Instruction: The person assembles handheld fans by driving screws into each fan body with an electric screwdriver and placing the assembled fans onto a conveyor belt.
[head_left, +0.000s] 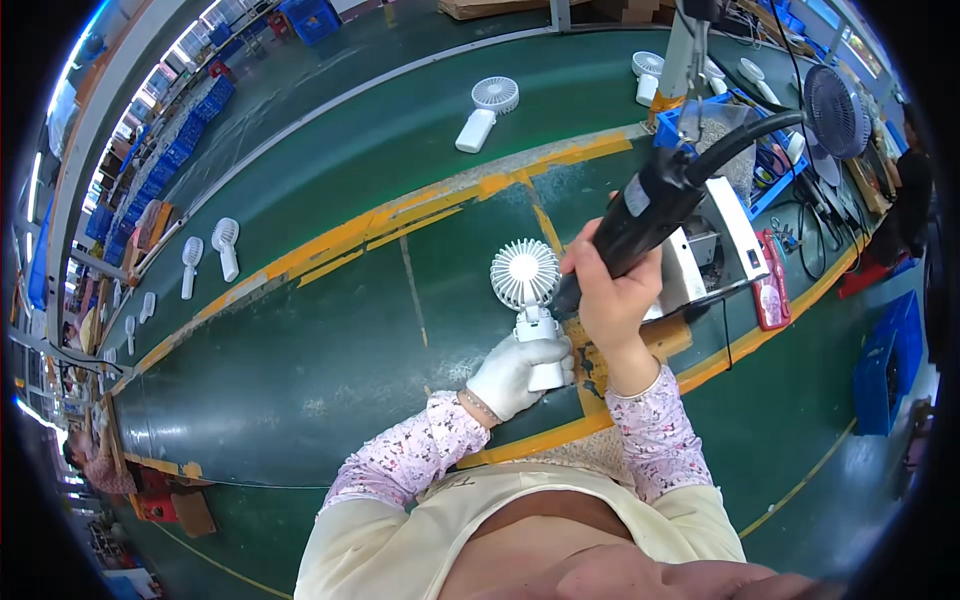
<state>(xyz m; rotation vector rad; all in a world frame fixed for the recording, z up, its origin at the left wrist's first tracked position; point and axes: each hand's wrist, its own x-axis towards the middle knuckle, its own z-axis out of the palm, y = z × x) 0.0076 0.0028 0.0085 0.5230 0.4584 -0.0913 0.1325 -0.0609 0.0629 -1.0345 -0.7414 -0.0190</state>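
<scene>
The person's left hand [512,376], in a soft white glove [500,380], has its grip curled round the smooth handle of a white plastic fan [526,285], its round, ribbed cage held above the scuffed green table [320,340]. The bare right hand [612,290] has its grip wrapped about a thick, black cylindrical tool [645,205], slanting beside that fan; from where I stand, I can't tell whether they touch. Worn yellow tape [600,147] stripes the table, and floral fabric sleeves [415,445] cover both forearms.

Blue crates [165,163] lining the upper left, dark fan [836,112] standing upper right, blue bin [876,400] resting on green floor [785,420]
</scene>
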